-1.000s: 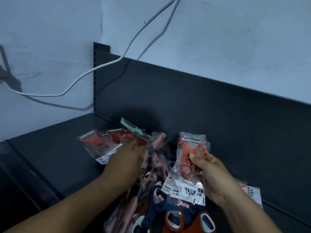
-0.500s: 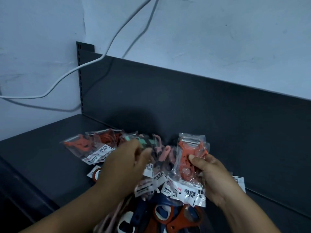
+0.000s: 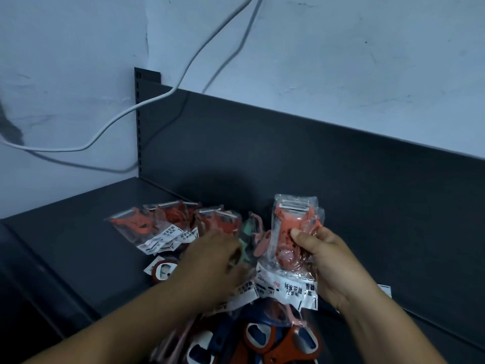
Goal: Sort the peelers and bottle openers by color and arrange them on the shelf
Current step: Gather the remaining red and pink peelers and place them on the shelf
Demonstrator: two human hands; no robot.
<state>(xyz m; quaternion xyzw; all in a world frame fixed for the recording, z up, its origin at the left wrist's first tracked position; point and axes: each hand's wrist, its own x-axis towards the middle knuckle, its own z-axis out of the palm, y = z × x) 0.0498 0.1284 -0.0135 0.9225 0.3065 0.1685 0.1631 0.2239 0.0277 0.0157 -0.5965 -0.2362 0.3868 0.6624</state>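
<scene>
Your right thumb is pressing on the front of an orange peeler packet, with the other fingers curling round behind it, so your right hand is gripping that packet and holding it upright above the pile, blade end up and white label hanging down. Your left hand is reaching palm-down into the middle of the pile; it is blurring, and its fingertips are sinking among the packets, so you cannot tell whether they are pinching anything or just lying spread.

A cluster of orange peelers in clear bags is lying on the dark shelf to the left of your left hand, the bags overlapping one another. Just beside that hand's knuckles, a green peeler and a pink peeler are showing between your two hands. A red-brown bottle opener is lying on the shelf just left of your left wrist. Closer to you, between your forearms, blue and orange bottle openers are lying heaped together.

Behind everything the shelf's dark back panel is standing against a pale wall, and a white cable is hanging across the wall and the panel's corner.
</scene>
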